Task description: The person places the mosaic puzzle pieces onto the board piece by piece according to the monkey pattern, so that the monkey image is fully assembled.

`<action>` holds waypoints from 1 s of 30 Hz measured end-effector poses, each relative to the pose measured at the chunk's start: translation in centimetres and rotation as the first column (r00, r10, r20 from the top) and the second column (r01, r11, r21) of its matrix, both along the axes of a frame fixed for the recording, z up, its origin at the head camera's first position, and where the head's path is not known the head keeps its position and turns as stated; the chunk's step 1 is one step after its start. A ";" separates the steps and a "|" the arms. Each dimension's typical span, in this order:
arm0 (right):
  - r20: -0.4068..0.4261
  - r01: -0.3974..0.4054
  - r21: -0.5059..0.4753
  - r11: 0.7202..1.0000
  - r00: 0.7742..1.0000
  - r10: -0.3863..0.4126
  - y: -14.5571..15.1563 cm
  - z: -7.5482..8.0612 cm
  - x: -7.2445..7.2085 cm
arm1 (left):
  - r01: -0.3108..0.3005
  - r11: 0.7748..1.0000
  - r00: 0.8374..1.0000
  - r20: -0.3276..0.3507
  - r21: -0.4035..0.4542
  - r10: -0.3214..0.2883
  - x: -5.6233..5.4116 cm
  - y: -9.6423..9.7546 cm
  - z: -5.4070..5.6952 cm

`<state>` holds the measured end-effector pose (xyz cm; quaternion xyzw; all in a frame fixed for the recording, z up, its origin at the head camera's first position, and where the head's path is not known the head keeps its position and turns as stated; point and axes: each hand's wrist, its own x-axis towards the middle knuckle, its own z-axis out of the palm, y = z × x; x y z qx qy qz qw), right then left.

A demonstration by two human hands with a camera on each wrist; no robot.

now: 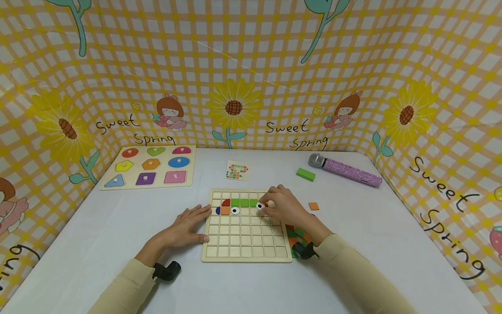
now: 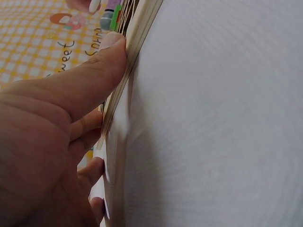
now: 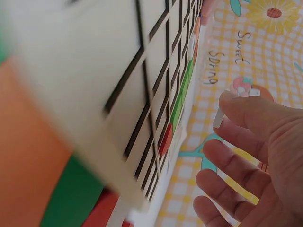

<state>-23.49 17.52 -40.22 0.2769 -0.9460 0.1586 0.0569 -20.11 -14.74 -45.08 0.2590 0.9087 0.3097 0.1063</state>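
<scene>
A square wooden grid board (image 1: 240, 240) lies in front of me. My left hand (image 1: 188, 226) rests along its left edge with the fingers extended, thumb (image 2: 111, 47) against the rim. Over the upper right cells, my right hand (image 1: 284, 207) pinches a white round eye tile (image 3: 218, 118) between thumb and index finger; its black pupil shows in the head view. A red quarter-round tile (image 1: 226, 203) and a green row (image 1: 244, 203) fill cells near the top. Below sit a blue tile (image 1: 218, 210), an orange square tile (image 1: 225, 210) and another eye tile (image 1: 235, 210).
Loose coloured tiles (image 1: 299, 232) lie by the board's right edge, partly under my right wrist. One orange tile (image 1: 313, 206) sits farther right. Behind are a pattern card (image 1: 237, 170), a green block (image 1: 306, 174), a glittery microphone (image 1: 351, 171) and a shape puzzle (image 1: 164, 163).
</scene>
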 end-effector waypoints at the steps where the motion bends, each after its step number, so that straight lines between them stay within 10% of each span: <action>1: -0.008 -0.004 0.005 1.000 1.000 0.004 -0.4 0.0 -0.1 | 0.000 1.000 1.000 0.000 -0.001 0.000 0.0 0.0 0.0; 30: 0.049 0.012 0.149 0.989 0.999 -0.020 -2.2 -1.4 -1.3 | -0.009 1.000 1.000 0.007 -0.006 0.009 0.0 0.0 -0.1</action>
